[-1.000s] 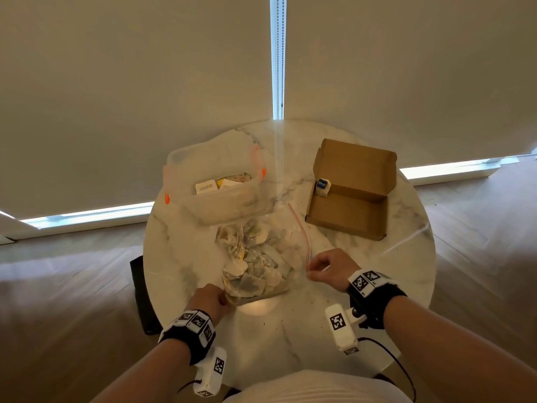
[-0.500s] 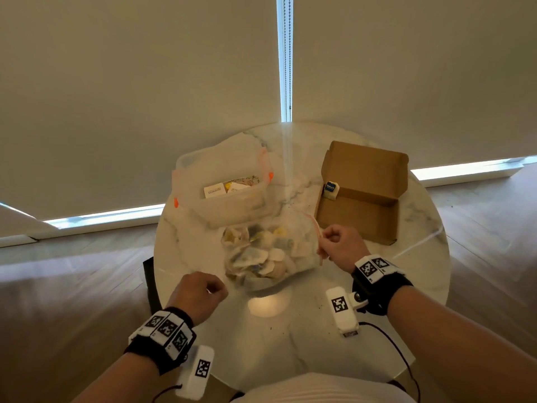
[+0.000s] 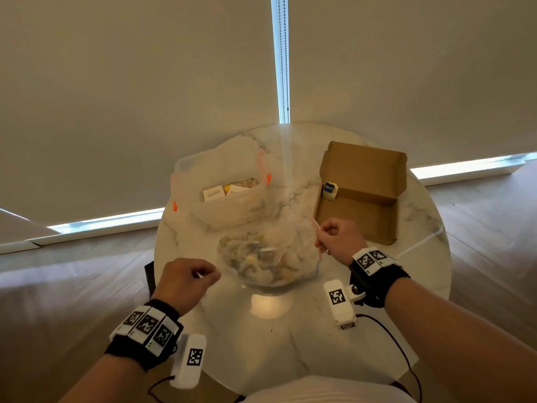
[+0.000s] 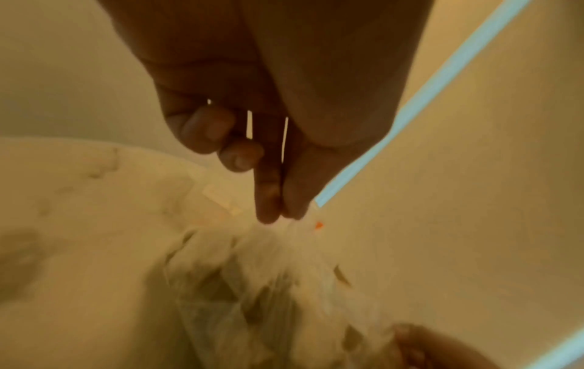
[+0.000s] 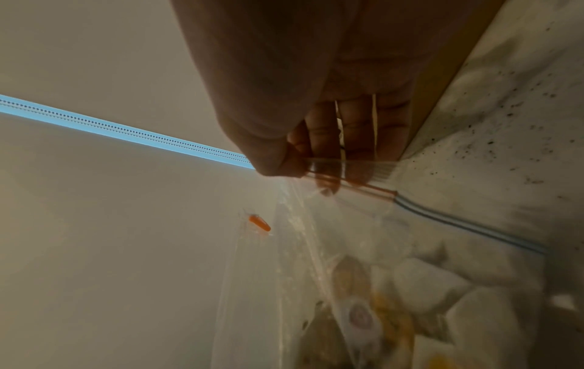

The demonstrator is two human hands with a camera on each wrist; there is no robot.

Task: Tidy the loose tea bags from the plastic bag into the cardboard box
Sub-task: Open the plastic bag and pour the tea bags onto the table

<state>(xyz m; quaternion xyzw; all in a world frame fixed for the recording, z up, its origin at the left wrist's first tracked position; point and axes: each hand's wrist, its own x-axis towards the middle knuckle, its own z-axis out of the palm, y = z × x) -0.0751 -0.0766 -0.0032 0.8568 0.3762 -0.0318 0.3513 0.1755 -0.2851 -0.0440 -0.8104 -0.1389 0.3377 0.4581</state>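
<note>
A clear zip plastic bag [image 3: 267,257] full of loose tea bags [image 3: 286,261] hangs just above the middle of the round marble table [image 3: 290,344]. My right hand [image 3: 322,232] pinches its red zip edge [image 5: 369,189] between thumb and fingers, close to the front of the open cardboard box [image 3: 357,216]. My left hand [image 3: 213,276] is at the bag's left side; in the left wrist view its thumb and forefinger [image 4: 268,199] pinch together where the plastic [image 4: 252,287] fans out. A small blue tea packet [image 3: 330,190] lies in the box.
A clear plastic tub [image 3: 220,210] with orange clips and a few packets stands at the back left, just behind the bag. Dark crumbs speckle the table near the box. A dark object [image 3: 148,274] sits on the floor left of the table. Closed blinds fill the background.
The bag has been lifted off the table and shifted towards the box. My right hand rose with the zip edge; my left hand moved left, away from the bag's near end.
</note>
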